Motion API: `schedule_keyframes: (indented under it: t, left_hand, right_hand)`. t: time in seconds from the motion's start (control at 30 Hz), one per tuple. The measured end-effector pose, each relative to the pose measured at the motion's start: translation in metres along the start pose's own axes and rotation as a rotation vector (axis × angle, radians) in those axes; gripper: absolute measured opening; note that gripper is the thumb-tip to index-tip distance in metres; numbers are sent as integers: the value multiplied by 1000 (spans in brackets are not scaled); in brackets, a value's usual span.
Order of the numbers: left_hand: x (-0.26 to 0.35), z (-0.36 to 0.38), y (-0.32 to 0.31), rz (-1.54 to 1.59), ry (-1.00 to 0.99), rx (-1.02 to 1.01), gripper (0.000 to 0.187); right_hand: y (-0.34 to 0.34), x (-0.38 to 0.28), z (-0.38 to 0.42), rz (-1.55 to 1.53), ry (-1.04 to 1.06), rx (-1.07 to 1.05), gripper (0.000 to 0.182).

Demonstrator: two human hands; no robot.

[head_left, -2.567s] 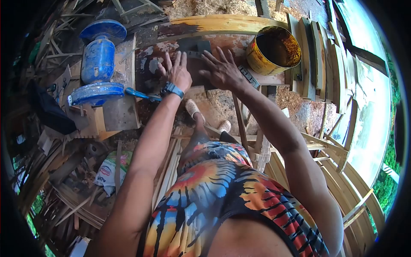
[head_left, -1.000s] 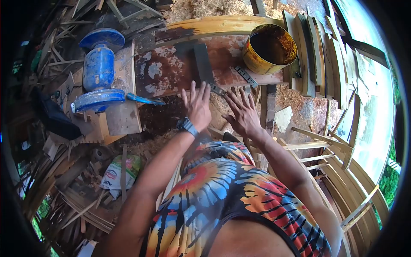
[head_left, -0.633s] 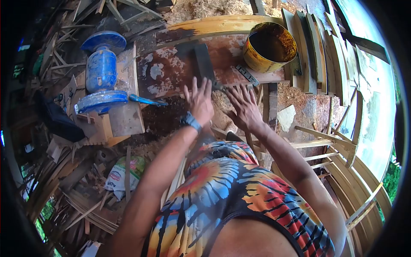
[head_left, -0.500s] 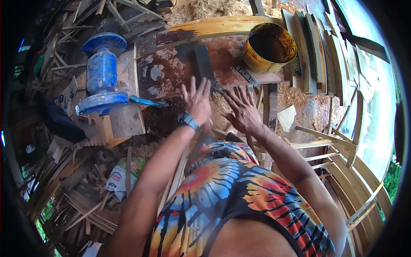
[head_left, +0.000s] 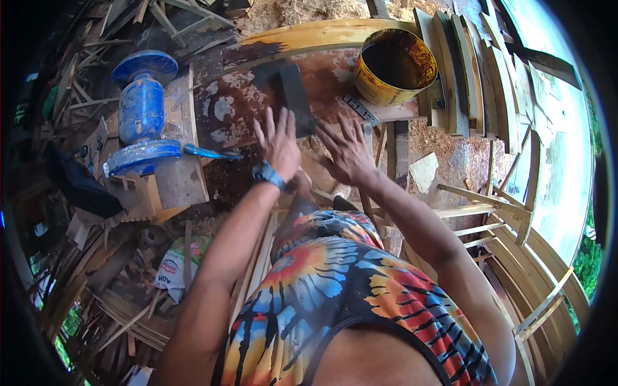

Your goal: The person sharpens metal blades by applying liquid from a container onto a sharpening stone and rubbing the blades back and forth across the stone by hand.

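My left hand [head_left: 280,147], with a watch at its wrist, reaches over the near side of the stained bench with fingers stretched out. Its fingertips are right at the near end of a dark rectangular block [head_left: 297,100]. To the right, my right hand [head_left: 349,153] is spread with fingers extended, a little blurred, its fingertips close to the same end of the block. Neither hand grips anything. A short, light strip with dark markings [head_left: 362,110] lies just beyond my right fingers.
A yellow bucket [head_left: 386,90] of dark liquid stands at the bench's right, beside upright boards [head_left: 460,71]. On the left are a blue machine [head_left: 141,112] and a blue-handled tool [head_left: 212,153]. Wood scraps [head_left: 183,26] and a slatted wooden frame [head_left: 515,257] surround the bench.
The view has shifted slightly, moving the scene left. Both hands have moved a little left relative to the bench, fingers still extended.
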State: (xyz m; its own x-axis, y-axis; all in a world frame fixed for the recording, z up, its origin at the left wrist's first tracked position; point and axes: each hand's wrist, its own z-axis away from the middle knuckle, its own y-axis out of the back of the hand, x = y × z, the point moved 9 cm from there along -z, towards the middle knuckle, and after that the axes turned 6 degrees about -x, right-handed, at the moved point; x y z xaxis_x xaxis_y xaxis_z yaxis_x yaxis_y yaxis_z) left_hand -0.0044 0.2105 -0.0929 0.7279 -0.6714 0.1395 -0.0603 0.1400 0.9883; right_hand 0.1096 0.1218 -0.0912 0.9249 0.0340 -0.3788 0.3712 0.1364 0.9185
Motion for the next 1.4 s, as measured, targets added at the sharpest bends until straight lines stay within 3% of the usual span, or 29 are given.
schedule_keyframes:
  t: [0.17, 0.4, 0.6, 0.87, 0.97, 1.07, 1.23, 1.4]
  left_hand:
    - [-45, -46, 0, -123, 72, -39, 60]
    - [-2, 13, -4, -17, 43, -49, 63]
    - [-60, -59, 10, -119, 126, -26, 61]
    - [-15, 15, 0, 66, 45, 39, 61]
    - [-52, -32, 11, 6, 27, 107, 60]
    - [-87, -81, 24, 10, 18, 176, 48]
    - [-134, -118, 6, 376, 325, 7, 45]
    - [-157, -137, -16, 562, 301, -44, 43]
  right_hand:
    - [4, 2, -60, -3, 16, 61, 74]
    - [-9, -6, 5, 16, -15, -55, 70]
    - [1, -7, -81, 50, 30, 61, 72]
    - [-3, -11, -5, 7, 3, -85, 73]
    - [-2, -7, -59, 75, 42, 1, 74]
    - [-2, -3, -97, 49, 28, 7, 74]
    - [-2, -1, -102, 89, 44, 7, 73]
    - [-2, -4, -101, 98, 10, -25, 73]
